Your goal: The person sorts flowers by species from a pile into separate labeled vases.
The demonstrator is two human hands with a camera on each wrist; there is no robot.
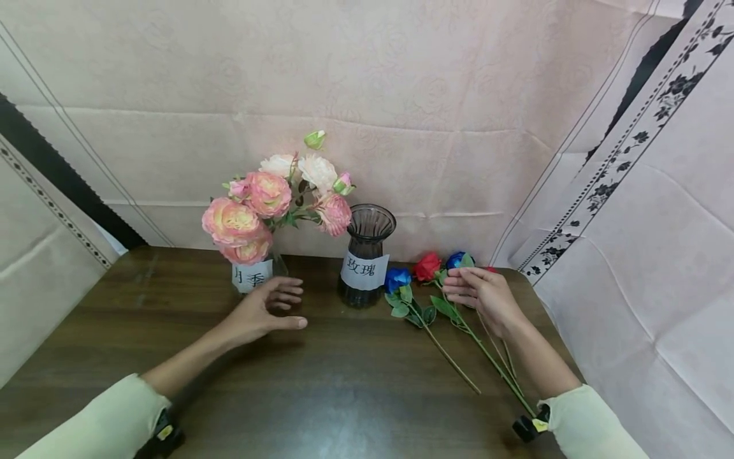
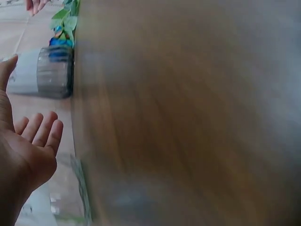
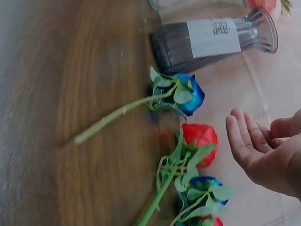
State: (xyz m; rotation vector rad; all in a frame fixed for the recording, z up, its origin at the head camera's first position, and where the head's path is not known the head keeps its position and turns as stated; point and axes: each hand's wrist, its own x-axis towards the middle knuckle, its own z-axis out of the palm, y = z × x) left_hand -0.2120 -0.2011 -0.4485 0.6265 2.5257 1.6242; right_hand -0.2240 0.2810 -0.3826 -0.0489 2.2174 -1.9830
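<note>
lying on a dark wooden table [image 1: 344, 357] are at least four loose roses. a near blue rose [image 1: 397, 280] rests with its head beside the base of the dark ribbed vase [image 1: 367, 245]; to its right come a red rose [image 1: 427, 266], a second blue rose [image 1: 456, 259] and, mostly hidden behind the right hand [image 1: 484, 296], a second red rose [image 1: 490, 269]. the heads point to the pale cloth backdrop [image 1: 424, 159] and the stems to the near side, an order that probably leaves the bare ends within easy reach and spares the petals.

the dark vase stands upright with no stems in its mouth. near it, to the left, the clear vase [image 1: 279, 264] bears pink and cream flowers [image 1: 269, 194] that spread beyond its rim, presumably under the weight of their heads. both vases carry white labels [image 1: 364, 271] turned to the near side, likely for reading; the left one is partly masked by petals.

neither hand grips anything. the left hand [image 1: 266, 309] is spread before the clear vase, thumb well apart from the fingers, a shape suited to a rounded body; contact with the glass cannot be told. the right hand has its fingers extended and slightly bent, palm vacant, apart from the blooms in the right-wrist view.
</note>
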